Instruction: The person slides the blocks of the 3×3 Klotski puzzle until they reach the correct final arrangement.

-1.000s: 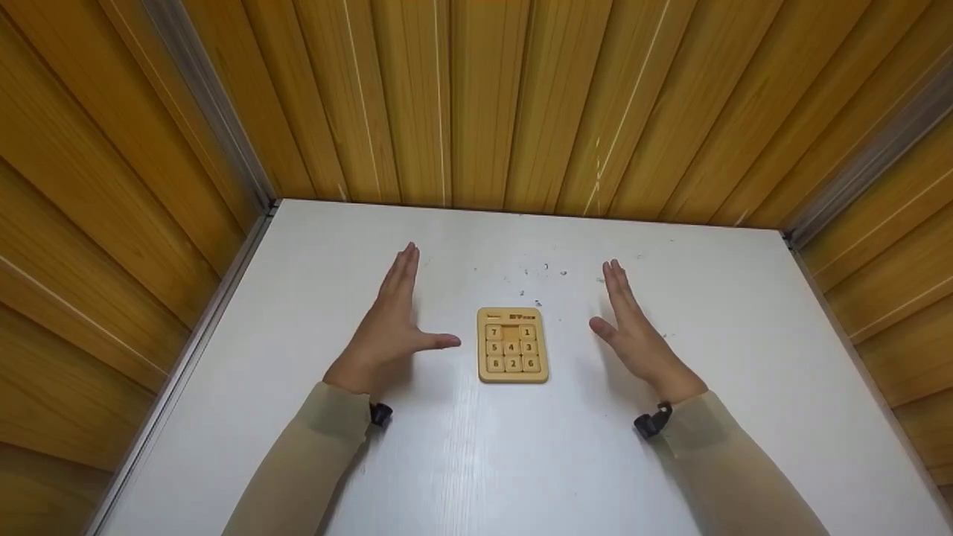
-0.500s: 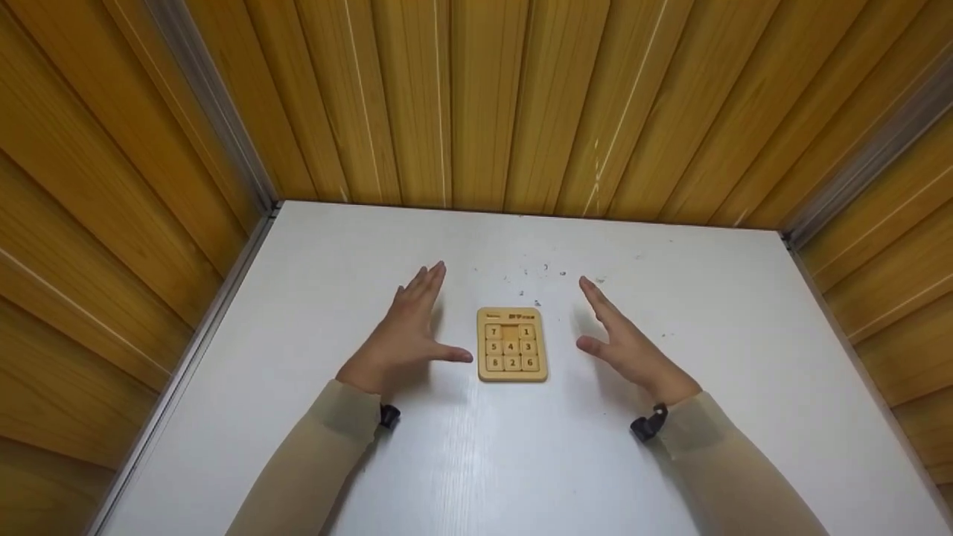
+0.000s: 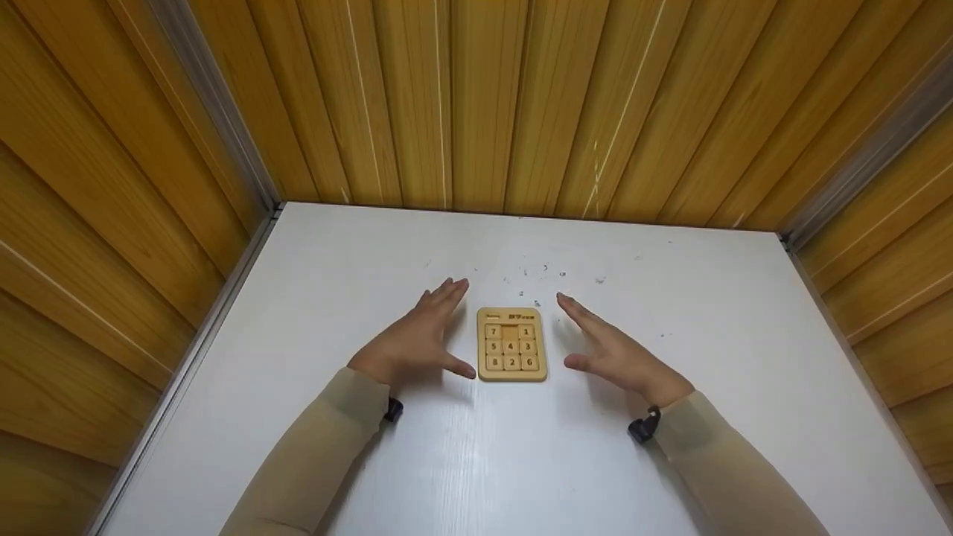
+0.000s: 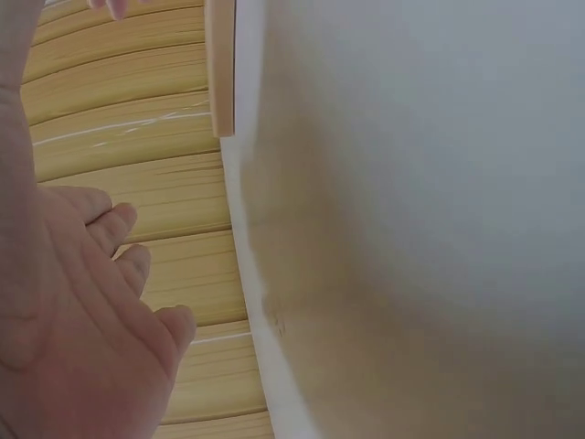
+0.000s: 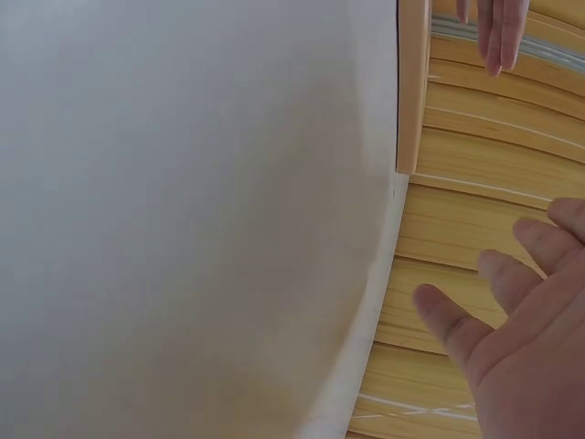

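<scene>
A wooden number slide puzzle (image 3: 512,376) lies flat on the white table, its numbered tiles in a grid with a gap in the middle of the top row. To its left, my left hand (image 3: 417,339) is held with fingers extended and thumb spread, the thumb tip close to the frame's lower left corner. My right hand (image 3: 622,357) sits to the right, fingers extended, with a wider gap to the puzzle. Neither hand holds anything. Both wrist views show the puzzle's edge (image 4: 220,69) side-on, apart from the palms.
The white table (image 3: 476,461) has small dark marks (image 3: 562,274) beyond the puzzle. Wood-patterned panels (image 3: 484,104) rise at the back and on both sides, with metal posts (image 3: 216,97) at the corners. Each wrist wears a black strap mount (image 3: 644,426).
Both hands have moved inward toward the puzzle, and their fingertips have come nearer the camera side of the table. The puzzle has stayed in place.
</scene>
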`<action>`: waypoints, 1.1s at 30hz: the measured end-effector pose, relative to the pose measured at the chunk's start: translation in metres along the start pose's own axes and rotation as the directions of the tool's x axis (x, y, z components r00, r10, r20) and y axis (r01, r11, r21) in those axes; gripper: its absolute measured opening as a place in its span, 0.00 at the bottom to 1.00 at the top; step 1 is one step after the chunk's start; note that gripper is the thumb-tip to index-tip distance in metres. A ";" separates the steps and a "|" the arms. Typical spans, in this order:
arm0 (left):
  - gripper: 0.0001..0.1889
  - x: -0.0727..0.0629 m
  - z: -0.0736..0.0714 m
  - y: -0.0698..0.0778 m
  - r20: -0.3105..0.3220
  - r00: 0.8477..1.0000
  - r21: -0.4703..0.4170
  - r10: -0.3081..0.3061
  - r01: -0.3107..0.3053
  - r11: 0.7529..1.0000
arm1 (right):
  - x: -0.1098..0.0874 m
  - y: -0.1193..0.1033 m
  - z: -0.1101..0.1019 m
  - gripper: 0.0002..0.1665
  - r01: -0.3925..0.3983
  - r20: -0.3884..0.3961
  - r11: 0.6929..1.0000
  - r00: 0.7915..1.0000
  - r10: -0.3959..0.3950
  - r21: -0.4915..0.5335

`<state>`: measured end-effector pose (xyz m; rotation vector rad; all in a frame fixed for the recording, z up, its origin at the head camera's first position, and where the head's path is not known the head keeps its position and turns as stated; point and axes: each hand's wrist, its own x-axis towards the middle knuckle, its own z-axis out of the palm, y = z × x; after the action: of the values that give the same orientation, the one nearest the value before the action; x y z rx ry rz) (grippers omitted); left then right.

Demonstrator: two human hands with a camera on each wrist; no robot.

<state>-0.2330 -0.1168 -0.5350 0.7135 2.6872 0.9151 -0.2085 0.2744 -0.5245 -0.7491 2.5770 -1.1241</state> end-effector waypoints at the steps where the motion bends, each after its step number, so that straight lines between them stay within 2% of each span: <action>1: 0.85 0.001 0.000 0.000 0.008 1.000 0.006 0.006 -0.006 1.000 | 0.000 -0.001 0.001 0.63 0.000 0.009 1.000 1.000 0.000 -0.009; 11: 0.85 0.011 0.007 0.002 0.056 0.998 0.063 -0.004 0.001 0.998 | -0.001 -0.008 0.005 0.66 0.017 0.048 0.991 0.999 -0.011 -0.132; 17: 0.85 0.015 0.008 0.006 0.085 0.996 0.122 0.002 -0.012 0.992 | 0.002 -0.014 0.008 0.70 0.049 0.064 0.964 0.997 -0.034 -0.262; 33: 0.79 0.022 0.010 0.009 0.145 0.989 0.221 -0.021 -0.012 0.975 | 0.009 -0.019 0.017 0.72 0.165 0.217 0.899 0.973 -0.081 -0.406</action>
<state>-0.2454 -0.0947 -0.5382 0.7850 2.6820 0.5422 -0.2025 0.2482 -0.5222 -1.0712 2.6557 -0.4803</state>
